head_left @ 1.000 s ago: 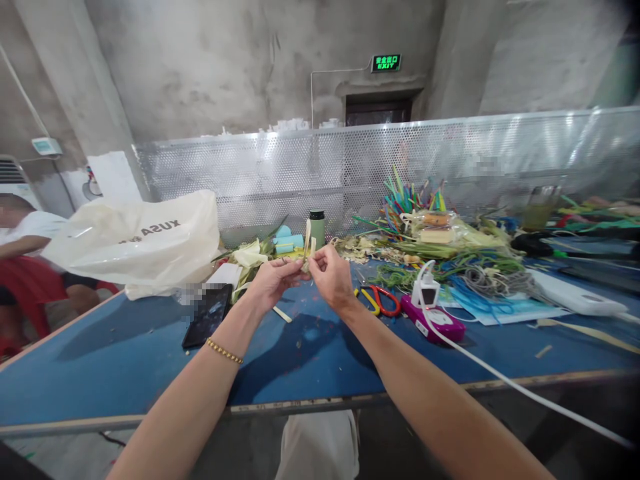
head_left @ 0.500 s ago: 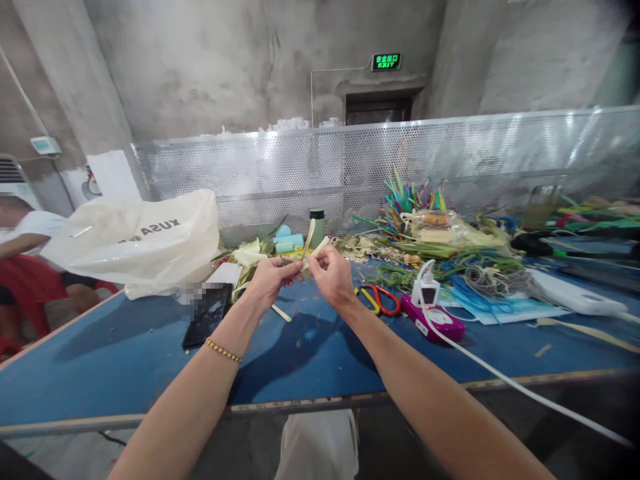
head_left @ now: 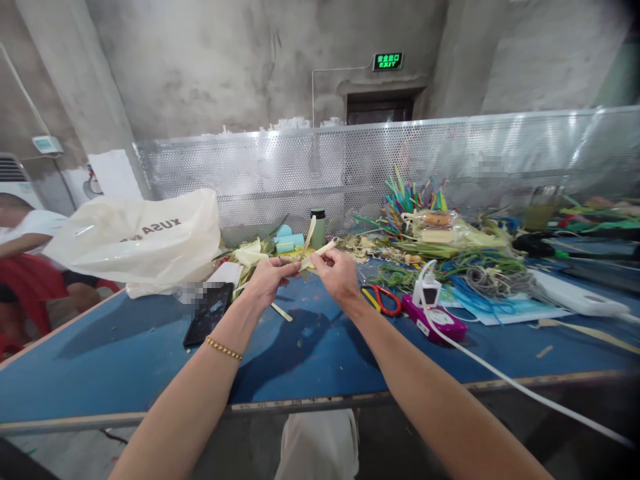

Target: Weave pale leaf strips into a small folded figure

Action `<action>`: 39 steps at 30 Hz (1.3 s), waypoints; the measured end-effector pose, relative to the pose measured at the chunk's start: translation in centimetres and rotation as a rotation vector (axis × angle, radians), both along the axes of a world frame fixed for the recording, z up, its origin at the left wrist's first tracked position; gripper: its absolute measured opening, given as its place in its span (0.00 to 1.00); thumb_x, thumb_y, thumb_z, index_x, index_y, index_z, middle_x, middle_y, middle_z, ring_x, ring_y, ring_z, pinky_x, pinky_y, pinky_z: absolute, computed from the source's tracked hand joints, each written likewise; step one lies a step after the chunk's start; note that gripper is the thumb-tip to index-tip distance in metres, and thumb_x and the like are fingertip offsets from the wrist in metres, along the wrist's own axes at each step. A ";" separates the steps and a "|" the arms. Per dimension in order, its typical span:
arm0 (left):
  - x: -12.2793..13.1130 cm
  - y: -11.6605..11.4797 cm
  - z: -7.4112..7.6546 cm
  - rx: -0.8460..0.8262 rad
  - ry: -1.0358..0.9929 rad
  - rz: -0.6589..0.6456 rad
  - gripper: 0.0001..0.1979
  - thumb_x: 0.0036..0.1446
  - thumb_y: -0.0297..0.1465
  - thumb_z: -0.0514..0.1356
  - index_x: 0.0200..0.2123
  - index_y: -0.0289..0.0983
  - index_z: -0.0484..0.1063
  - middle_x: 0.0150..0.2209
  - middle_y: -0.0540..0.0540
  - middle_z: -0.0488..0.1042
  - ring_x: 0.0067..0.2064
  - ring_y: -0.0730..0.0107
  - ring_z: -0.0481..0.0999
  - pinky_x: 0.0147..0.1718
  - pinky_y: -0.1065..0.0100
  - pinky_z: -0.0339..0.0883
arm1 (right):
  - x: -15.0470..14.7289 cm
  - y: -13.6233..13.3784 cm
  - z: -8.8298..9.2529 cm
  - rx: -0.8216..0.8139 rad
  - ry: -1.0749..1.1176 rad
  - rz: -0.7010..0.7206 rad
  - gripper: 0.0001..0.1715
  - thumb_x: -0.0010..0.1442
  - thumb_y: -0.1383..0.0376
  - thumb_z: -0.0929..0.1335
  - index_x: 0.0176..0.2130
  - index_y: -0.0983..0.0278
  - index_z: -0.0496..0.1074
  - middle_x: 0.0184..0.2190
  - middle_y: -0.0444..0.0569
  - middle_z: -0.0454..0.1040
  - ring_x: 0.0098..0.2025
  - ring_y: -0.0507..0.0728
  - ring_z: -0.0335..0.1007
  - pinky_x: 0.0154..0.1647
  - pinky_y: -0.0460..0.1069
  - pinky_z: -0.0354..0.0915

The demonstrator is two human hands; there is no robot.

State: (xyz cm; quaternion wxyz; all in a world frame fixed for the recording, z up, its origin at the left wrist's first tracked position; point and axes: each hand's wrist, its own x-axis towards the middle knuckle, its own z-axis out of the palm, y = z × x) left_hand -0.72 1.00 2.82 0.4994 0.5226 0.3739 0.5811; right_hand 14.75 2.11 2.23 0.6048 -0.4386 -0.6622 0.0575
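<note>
Above the middle of the blue table, my left hand [head_left: 271, 279] pinches pale, flat leaf strips [head_left: 311, 259] between thumb and fingers. A short way to its right, my right hand [head_left: 339, 276] is closed on the same strips, thumb on top. One strip end stands up between the hands, and another sticks out beyond the right fingers. How the strips cross or fold is too small to make out. Behind them stands a green bottle with a black cap [head_left: 318, 229]. A loose cut strip [head_left: 281, 312] lies on the table below my left hand.
Left are a phone [head_left: 209, 313] and a large cream plastic bag [head_left: 140, 240]. To the right lie red-and-yellow scissors [head_left: 385, 300], a purple power socket [head_left: 434, 318] with a trailing white cable, and heaps of cords [head_left: 465, 267]. A person [head_left: 30, 230] sits far left.
My right hand has shifted slightly to the right, away from my left hand, and more of the pale strip shows between them. My left hand stays nearly in place.
</note>
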 end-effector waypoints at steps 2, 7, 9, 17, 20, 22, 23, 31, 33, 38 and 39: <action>-0.1 0.2 0.0 -0.015 -0.014 -0.023 0.13 0.34 0.31 0.71 0.23 0.31 0.75 0.21 0.47 0.73 0.25 0.73 0.73 0.22 0.73 0.55 | 0.3 0.2 0.3 -0.011 0.021 0.047 0.16 0.54 0.56 0.66 0.22 0.65 0.71 0.23 0.47 0.73 0.26 0.53 0.65 0.28 0.47 0.60; -0.8 0.6 0.2 -0.083 -0.068 -0.049 0.12 0.33 0.29 0.71 0.23 0.30 0.74 0.20 0.46 0.72 0.24 0.71 0.73 0.22 0.71 0.57 | 0.9 0.5 0.7 -0.201 0.048 0.335 0.24 0.57 0.51 0.63 0.25 0.66 0.75 0.22 0.47 0.73 0.24 0.52 0.66 0.26 0.46 0.60; -1.0 0.6 0.2 -0.092 -0.080 -0.053 0.11 0.33 0.28 0.71 0.22 0.30 0.73 0.19 0.47 0.72 0.24 0.71 0.73 0.22 0.71 0.57 | 1.1 0.4 0.6 -0.220 -0.055 0.357 0.22 0.56 0.53 0.65 0.23 0.67 0.75 0.19 0.45 0.70 0.22 0.51 0.64 0.24 0.45 0.57; -0.9 1.1 -0.2 -0.034 0.002 0.041 0.11 0.34 0.29 0.69 0.22 0.30 0.72 0.18 0.48 0.71 0.22 0.74 0.71 0.20 0.72 0.58 | 1.0 -0.2 0.6 -0.229 -0.285 0.322 0.15 0.54 0.64 0.65 0.20 0.69 0.73 0.17 0.46 0.71 0.22 0.50 0.65 0.23 0.43 0.55; -0.9 1.2 -0.3 -0.016 0.027 0.069 0.11 0.34 0.29 0.69 0.22 0.30 0.72 0.19 0.49 0.70 0.22 0.75 0.70 0.20 0.73 0.58 | 0.9 -0.3 0.6 -0.207 -0.320 0.334 0.19 0.57 0.64 0.63 0.19 0.68 0.71 0.19 0.48 0.74 0.23 0.50 0.67 0.24 0.43 0.56; -0.9 1.4 -0.4 -0.014 0.036 0.083 0.11 0.34 0.29 0.68 0.22 0.30 0.71 0.18 0.50 0.70 0.22 0.75 0.70 0.20 0.73 0.59 | 1.0 -0.2 0.6 -0.198 -0.341 0.339 0.20 0.58 0.63 0.62 0.19 0.68 0.71 0.19 0.48 0.74 0.23 0.50 0.67 0.25 0.43 0.57; -0.9 1.4 -0.5 -0.015 0.037 0.085 0.11 0.35 0.30 0.68 0.22 0.30 0.71 0.18 0.50 0.69 0.22 0.75 0.70 0.21 0.73 0.59 | 1.0 -0.2 0.5 -0.197 -0.346 0.343 0.20 0.59 0.62 0.62 0.20 0.68 0.71 0.19 0.48 0.74 0.23 0.50 0.67 0.25 0.43 0.57; -0.8 1.3 -0.4 -0.015 0.032 0.096 0.11 0.33 0.29 0.68 0.22 0.31 0.70 0.19 0.52 0.69 0.22 0.77 0.69 0.22 0.73 0.60 | 0.7 -0.7 0.6 -0.194 -0.313 0.372 0.19 0.60 0.63 0.61 0.20 0.66 0.66 0.16 0.44 0.68 0.19 0.48 0.62 0.23 0.43 0.56; -0.8 1.2 -0.4 -0.006 0.045 0.115 0.10 0.34 0.28 0.67 0.22 0.31 0.70 0.19 0.51 0.69 0.22 0.77 0.69 0.22 0.73 0.60 | 0.5 -1.0 0.6 -0.239 -0.226 0.405 0.10 0.58 0.64 0.63 0.28 0.66 0.68 0.16 0.42 0.68 0.18 0.48 0.61 0.21 0.43 0.57; -1.0 1.1 -0.1 -0.001 0.087 0.178 0.08 0.34 0.27 0.66 0.22 0.32 0.70 0.18 0.52 0.68 0.21 0.78 0.67 0.21 0.74 0.59 | 1.1 -1.6 1.3 -0.394 -0.133 0.623 0.08 0.56 0.67 0.64 0.38 0.66 0.68 0.23 0.44 0.73 0.17 0.48 0.64 0.18 0.43 0.60; -1.0 1.0 -0.1 0.001 0.085 0.172 0.08 0.34 0.27 0.66 0.21 0.32 0.70 0.18 0.52 0.68 0.21 0.78 0.66 0.21 0.74 0.59 | 1.3 -1.7 1.5 -0.420 -0.162 0.677 0.07 0.56 0.68 0.63 0.37 0.66 0.69 0.25 0.46 0.74 0.18 0.48 0.65 0.19 0.44 0.61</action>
